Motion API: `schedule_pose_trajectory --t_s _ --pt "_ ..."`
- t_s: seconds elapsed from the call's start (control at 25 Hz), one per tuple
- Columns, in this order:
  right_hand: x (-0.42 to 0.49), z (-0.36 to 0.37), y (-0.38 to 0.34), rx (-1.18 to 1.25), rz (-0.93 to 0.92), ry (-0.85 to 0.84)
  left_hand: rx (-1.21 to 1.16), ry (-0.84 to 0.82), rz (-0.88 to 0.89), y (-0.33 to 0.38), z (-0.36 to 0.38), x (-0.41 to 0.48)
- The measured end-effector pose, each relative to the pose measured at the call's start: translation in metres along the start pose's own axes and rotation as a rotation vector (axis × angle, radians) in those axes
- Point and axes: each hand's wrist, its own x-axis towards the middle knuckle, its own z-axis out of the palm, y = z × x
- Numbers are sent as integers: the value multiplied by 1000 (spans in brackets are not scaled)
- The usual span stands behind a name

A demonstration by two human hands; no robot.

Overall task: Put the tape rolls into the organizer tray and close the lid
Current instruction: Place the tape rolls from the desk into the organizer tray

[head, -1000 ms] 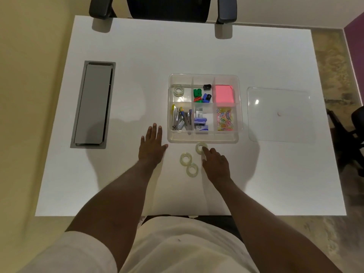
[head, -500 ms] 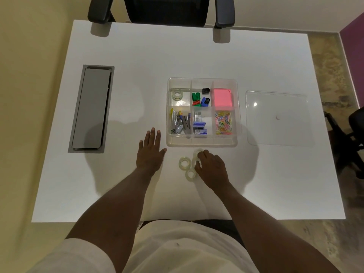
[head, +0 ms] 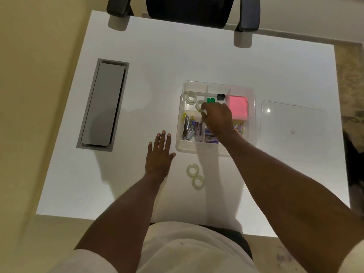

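A clear organizer tray with dividers sits mid-table. My right hand reaches over it, fingers closed on a clear tape roll held above the tray's back-left compartment. Another tape roll lies in that compartment. Two more clear rolls rest on the table in front of the tray, one touching the other. My left hand lies flat on the table, fingers spread, just left of the tray's front corner. The clear lid lies flat to the tray's right.
The tray holds pink sticky notes, staplers, paper clips and small clips. A grey cable hatch is set into the white table at left. A black office chair stands at the far edge.
My right hand picked one tape roll off the table and carried it forward over the tray's back-left compartment. Two rolls stay on the table. My left hand stayed put.
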Motion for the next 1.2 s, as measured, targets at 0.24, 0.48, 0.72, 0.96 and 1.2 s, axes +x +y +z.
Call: schedule_pose_trajectory --t_s 0.24,0.48,0.72,0.96,1.2 --pt "58 11 0 -175 6 -111 13 -1 -14 -1 6 3" --pt "77 27 -5 -235 -20 -166 16 -20 -33 2 8 6" --pt "74 31 -9 -200 -29 -158 25 -47 -45 3 6 7" --pt "35 26 -17 -101 -20 -26 21 -62 -46 3 2 6" --pt "-57 42 -36 85 12 108 33 -53 -42 4 -3 5"
